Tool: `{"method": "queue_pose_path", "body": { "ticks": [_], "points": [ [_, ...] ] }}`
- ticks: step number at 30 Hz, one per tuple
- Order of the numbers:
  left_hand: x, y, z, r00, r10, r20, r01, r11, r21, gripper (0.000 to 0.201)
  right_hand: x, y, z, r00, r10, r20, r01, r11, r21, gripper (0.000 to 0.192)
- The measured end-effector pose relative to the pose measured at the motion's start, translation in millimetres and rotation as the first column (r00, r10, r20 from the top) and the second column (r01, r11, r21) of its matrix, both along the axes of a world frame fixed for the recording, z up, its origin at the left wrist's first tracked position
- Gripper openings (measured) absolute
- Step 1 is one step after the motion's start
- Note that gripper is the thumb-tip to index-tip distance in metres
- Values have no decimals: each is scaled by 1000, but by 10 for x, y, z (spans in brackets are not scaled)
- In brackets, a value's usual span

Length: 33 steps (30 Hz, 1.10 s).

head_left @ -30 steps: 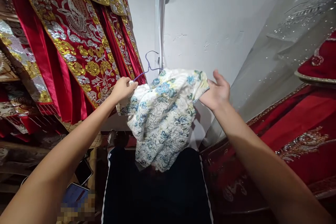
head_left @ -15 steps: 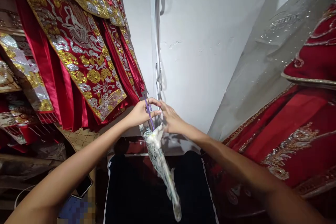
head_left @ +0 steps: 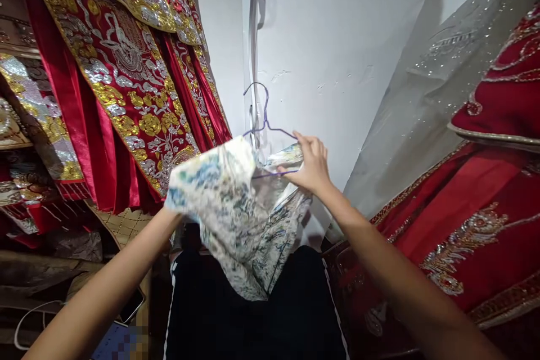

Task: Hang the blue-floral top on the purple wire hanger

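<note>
You've got a white short-sleeved top (head_left: 230, 208), blue floral print, rumpled, left sleeve spread out, hem dangling near you. Purple wire hanger (head_left: 265, 118) partly inside it, hook up on far side, tip left, right shoulder bare.

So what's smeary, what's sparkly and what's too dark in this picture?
Head view: the white, blue-flowered cloth blouse looks a bit smeared; head view: bright dots glint on the sheer, whitish fabric at right; head view: the dark cloth trousers with white side stripes sink into shadow, their folds hard to see.
</note>
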State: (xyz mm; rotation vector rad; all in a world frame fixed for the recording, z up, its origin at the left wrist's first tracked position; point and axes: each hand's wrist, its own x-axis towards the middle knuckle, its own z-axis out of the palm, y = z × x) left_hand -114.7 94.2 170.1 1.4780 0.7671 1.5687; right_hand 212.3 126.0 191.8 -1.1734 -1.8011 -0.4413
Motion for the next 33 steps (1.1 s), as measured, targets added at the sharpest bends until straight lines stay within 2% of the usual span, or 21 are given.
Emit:
{"method": "queue_pose_path", "body": {
  "ticks": [1,3,5,8,11,13,15,16,17,18,19,21,22,23,24,25,27,28,29,31,33],
  "points": [
    [-43,-36,-146,998,-56,28,59,994,-96,62,73,22,76,997,-73,-19,72,997,-21,97],
    [-41,-128,-428,971,-203,129,235,914,-330,73,156,60,209,984,-175,-47,171,983,-70,95],
    [53,-211,-669,958,-222,183,282,854,-438,70,148,76,303,979,-201,-44,195,975,-106,95],
    [265,-281,-932,995,-45,83,74,922,-381,55,-18,14,364,995,-94,47,98,990,-101,96],
    [459,-324,-1116,972,192,135,-133,924,-358,60,-283,-209,357,969,189,160,-177,980,-87,94],
    [563,-373,-1217,923,278,267,-150,897,-416,61,-454,-439,332,880,466,92,-458,884,-93,88],
    [650,-452,-1301,882,291,372,-87,874,-478,66,-583,-685,270,720,686,-104,-692,720,-47,79],
    [687,-501,-1334,870,292,398,-55,858,-510,68,-625,-796,209,639,736,-221,-756,655,-4,74],
    [721,-555,-1359,863,298,407,-35,840,-541,70,-651,-890,117,572,746,-341,-782,622,48,68],
    [750,-610,-1378,861,311,403,-30,822,-569,71,-661,-961,-9,521,717,-462,-772,627,101,61],
    [774,-666,-1388,861,329,388,-42,806,-591,71,-659,-1008,-171,479,653,-587,-734,665,141,53],
    [807,-771,-1383,862,364,352,-89,793,-602,70,-638,-1033,-574,367,439,-820,-594,789,156,38],
    [818,-817,-1371,867,366,338,-103,795,-598,70,-631,-1020,-789,332,278,-901,-530,845,65,32],
    [826,-859,-1354,874,361,326,-108,797,-594,69,-635,-998,-991,335,124,-934,-512,856,-70,26],
    [833,-895,-1335,880,349,321,-100,798,-594,69,-653,-973,-1165,387,23,-922,-581,782,-225,28],
    [838,-924,-1317,885,331,327,-79,800,-595,68,-687,-950,-1301,441,-7,-898,-656,680,-328,35],
    [844,-961,-1290,886,290,362,-24,808,-589,68,-791,-925,-1445,522,41,-852,-754,490,-438,42],
    [843,-969,-1285,882,273,384,-2,816,-577,67,-849,-926,-1462,533,88,-842,-779,439,-447,43],
    [837,-971,-1286,877,263,403,11,827,-562,67,-901,-936,-1455,534,122,-837,-791,422,-443,41],
    [812,-966,-1311,874,258,412,1,846,-533,65,-964,-976,-1413,538,153,-829,-793,427,-435,36],
    [778,-965,-1366,880,324,347,-115,855,-506,62,-957,-1026,-1387,543,135,-829,-774,464,-431,33]
  ]
}}
